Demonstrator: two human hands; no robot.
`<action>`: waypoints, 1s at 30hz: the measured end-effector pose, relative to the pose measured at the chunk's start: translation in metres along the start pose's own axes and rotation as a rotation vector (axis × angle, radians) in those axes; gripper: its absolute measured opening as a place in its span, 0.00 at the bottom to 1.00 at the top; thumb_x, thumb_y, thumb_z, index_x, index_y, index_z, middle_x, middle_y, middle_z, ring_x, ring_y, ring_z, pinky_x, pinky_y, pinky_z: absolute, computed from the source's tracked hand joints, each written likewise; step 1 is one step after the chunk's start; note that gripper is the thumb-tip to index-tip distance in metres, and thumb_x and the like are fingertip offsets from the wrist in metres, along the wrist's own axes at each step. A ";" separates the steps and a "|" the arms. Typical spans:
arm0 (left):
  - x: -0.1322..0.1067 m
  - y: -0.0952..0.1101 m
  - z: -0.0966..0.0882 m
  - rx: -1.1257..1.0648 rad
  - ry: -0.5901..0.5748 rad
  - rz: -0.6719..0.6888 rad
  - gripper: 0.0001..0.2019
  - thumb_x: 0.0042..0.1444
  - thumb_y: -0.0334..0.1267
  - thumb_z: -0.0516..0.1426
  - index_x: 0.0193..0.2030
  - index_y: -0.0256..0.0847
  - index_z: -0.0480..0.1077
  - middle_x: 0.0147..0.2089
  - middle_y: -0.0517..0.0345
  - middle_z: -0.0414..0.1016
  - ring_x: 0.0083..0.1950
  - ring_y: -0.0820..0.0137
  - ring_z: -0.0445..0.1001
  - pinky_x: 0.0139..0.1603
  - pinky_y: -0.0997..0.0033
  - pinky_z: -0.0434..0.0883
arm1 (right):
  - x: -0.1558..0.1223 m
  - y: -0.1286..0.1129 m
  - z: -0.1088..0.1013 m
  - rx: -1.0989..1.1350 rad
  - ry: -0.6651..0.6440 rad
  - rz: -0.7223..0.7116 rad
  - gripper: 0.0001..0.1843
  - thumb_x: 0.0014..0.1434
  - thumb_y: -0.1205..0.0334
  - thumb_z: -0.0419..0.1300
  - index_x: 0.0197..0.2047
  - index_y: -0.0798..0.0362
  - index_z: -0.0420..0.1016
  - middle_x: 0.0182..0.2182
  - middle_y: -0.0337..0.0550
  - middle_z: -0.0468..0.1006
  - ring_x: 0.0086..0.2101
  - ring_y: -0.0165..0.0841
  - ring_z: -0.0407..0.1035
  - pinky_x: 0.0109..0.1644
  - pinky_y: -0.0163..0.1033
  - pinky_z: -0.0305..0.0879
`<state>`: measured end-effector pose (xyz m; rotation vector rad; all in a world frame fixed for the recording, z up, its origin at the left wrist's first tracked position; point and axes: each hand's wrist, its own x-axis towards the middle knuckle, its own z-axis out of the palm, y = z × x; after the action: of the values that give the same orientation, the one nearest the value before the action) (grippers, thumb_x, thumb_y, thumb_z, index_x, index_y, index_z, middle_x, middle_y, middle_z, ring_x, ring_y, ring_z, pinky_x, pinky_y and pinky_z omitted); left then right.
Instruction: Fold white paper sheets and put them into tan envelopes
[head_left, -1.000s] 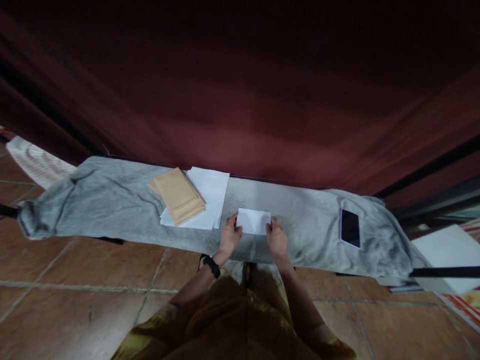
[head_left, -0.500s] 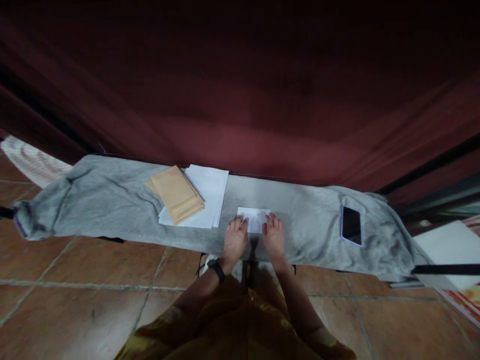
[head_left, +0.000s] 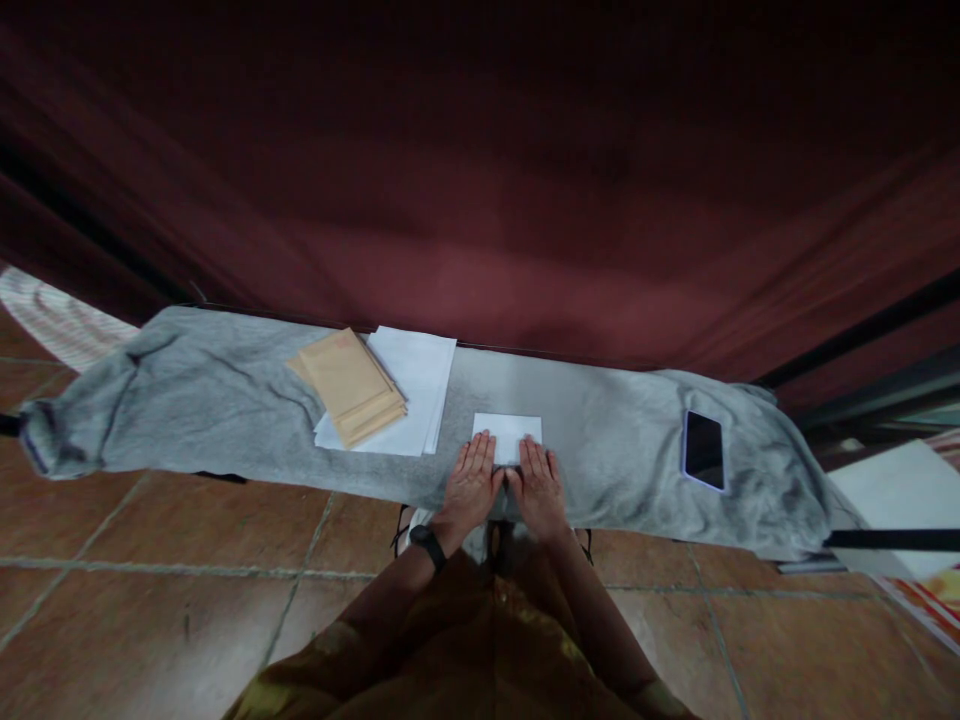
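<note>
A small folded white paper (head_left: 508,432) lies on a grey cloth (head_left: 225,410) that covers a long low surface. My left hand (head_left: 471,484) lies flat with fingers stretched out, its fingertips on the paper's near left part. My right hand (head_left: 538,484) lies flat beside it, fingers out on the paper's near right part. Both hands press down side by side and hold nothing. A black watch (head_left: 428,541) sits on my left wrist.
A stack of tan envelopes (head_left: 351,385) rests on white sheets (head_left: 420,380) to the left. A dark phone (head_left: 703,449) lies on the cloth at the right. A dark red curtain (head_left: 480,200) hangs behind. Tiled floor (head_left: 150,590) lies below; a white board (head_left: 900,500) is at far right.
My hands moved from gripping the paper's left and right edges to lying flat on its near part, closer together. The paper now lies flat and looks smaller.
</note>
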<state>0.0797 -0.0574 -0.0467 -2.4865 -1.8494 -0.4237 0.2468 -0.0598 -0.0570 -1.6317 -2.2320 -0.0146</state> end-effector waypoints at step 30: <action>0.051 0.000 0.011 -0.051 -0.061 -0.023 0.29 0.74 0.43 0.40 0.76 0.29 0.53 0.78 0.41 0.53 0.79 0.60 0.49 0.79 0.51 0.48 | -0.005 0.013 0.002 -0.038 0.003 0.095 0.29 0.75 0.58 0.42 0.75 0.58 0.57 0.70 0.55 0.65 0.69 0.42 0.58 0.74 0.55 0.47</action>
<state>0.0956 -0.0078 -0.0457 -2.5408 -1.9151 -0.4051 0.2594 -0.0601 -0.0628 -1.7555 -2.1621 -0.0348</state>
